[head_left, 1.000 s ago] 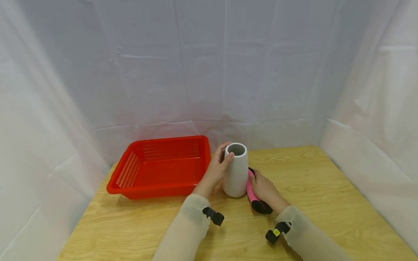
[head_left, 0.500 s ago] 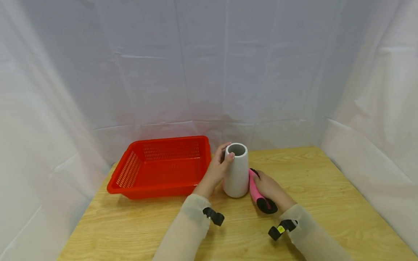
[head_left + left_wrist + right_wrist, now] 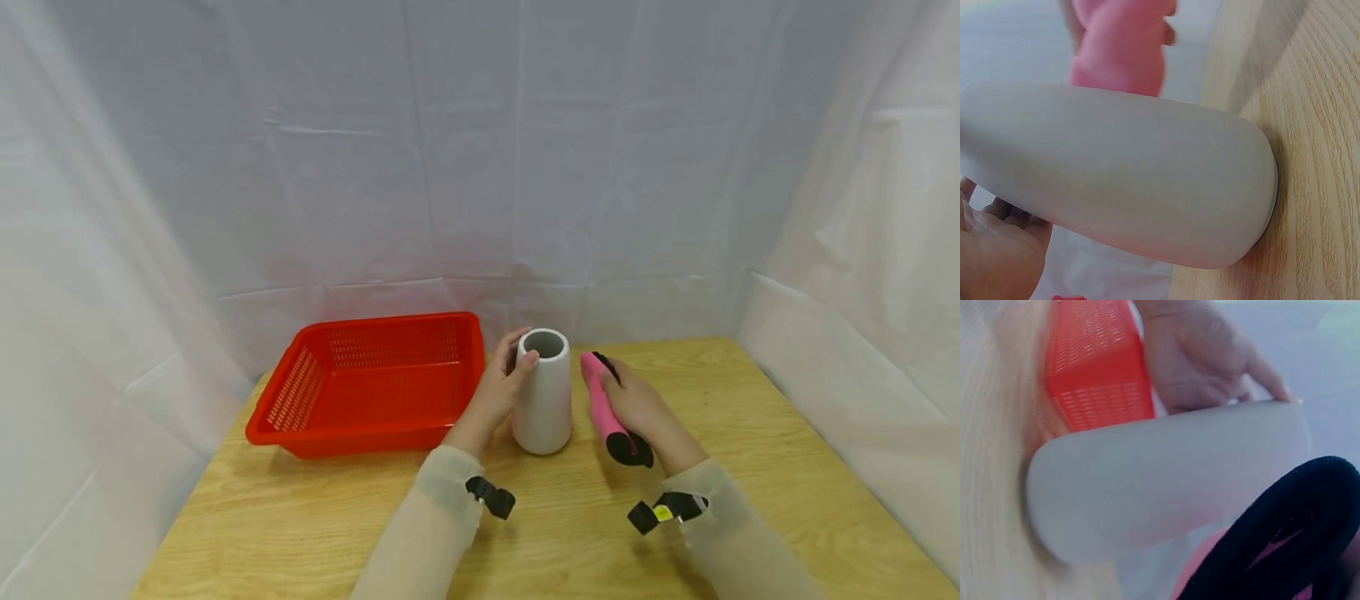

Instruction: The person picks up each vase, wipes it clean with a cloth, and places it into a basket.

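Right hand lifted pink tool away from vase, still gripping; left hand grips vase.

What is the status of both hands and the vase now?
Left hand grips white vase near its rim, vase upright on table. Right hand holds pink-and-black tool, clear of vase. Red basket left of the vase, nothing blocking.

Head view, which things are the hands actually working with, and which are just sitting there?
In use:
- white vase, gripped near its rim by the left hand
- pink tool with black end, held by the right hand, beside the vase

Just lying about:
- red basket
- wooden table
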